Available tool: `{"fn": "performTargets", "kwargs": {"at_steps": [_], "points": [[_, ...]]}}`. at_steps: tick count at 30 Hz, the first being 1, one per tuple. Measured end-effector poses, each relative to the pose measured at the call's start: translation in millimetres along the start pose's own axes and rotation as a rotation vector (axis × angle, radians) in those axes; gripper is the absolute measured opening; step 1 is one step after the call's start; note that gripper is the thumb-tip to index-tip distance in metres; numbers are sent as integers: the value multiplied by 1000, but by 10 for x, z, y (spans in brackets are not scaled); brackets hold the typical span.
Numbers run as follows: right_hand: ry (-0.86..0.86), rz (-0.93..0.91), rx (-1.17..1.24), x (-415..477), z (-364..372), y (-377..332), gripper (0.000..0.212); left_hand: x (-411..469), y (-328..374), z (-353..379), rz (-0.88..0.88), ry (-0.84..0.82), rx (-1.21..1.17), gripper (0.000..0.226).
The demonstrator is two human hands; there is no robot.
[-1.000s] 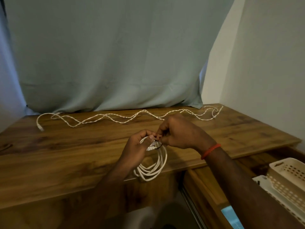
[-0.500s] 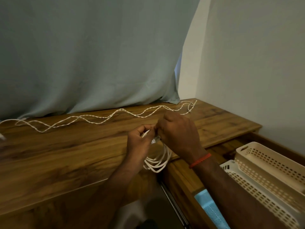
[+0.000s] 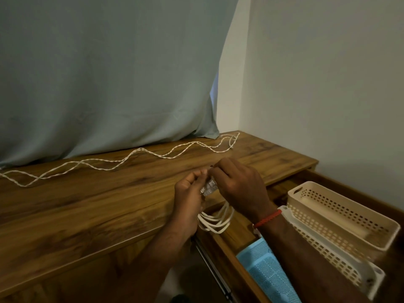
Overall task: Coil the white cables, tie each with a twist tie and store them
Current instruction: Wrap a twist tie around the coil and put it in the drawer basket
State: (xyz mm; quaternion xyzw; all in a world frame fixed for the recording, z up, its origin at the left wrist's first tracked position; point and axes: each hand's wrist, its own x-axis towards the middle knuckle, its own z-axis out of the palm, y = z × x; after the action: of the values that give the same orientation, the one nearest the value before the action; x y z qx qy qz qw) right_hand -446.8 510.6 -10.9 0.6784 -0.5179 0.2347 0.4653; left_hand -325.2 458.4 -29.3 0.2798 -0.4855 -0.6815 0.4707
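Where left grip (image 3: 188,194) pinches, coil (image 3: 215,221) dangles.

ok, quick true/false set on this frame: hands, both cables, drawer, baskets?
1. The left hand and right hand both pinch the coiled cable at its top. True.
2. The second cable is coiled too. False: it lies stretched out on the table by the curtain.
3. The drawer is shut. False: it stands open.
4. The cream basket holds a cable. False: none shows in it.
5. A blue basket sits in the drawer. True.
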Motion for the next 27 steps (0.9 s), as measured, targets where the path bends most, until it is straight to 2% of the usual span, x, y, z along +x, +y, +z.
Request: {"fn": "performTargets", "kwargs": {"at_steps": [3, 8, 13, 17, 21, 24, 27], "points": [[28, -11, 3, -93, -43, 70, 16, -11, -33, 65, -61, -12, -33, 27], [30, -35, 49, -247, -66, 188, 6, -61, -16, 143, -152, -137, -75, 26], [52, 15, 138, -304, -93, 246, 7, -110, -49, 163, -157, -210, -62, 30], [43, -6, 172, -362, -72, 267, 10, -122, -117, 180, -213, -196, -109, 33], [38, -13, 202, -419, -32, 267, 10, -139, -139, 174, -283, -162, -168, 18], [39, 31, 231, -465, 22, 236, 8, -154, -156, 164, -249, -116, -141, 6], [84, 118, 268, -473, 58, 160, 9, -165, -181, 168, -197, -35, -81, 7]]}}
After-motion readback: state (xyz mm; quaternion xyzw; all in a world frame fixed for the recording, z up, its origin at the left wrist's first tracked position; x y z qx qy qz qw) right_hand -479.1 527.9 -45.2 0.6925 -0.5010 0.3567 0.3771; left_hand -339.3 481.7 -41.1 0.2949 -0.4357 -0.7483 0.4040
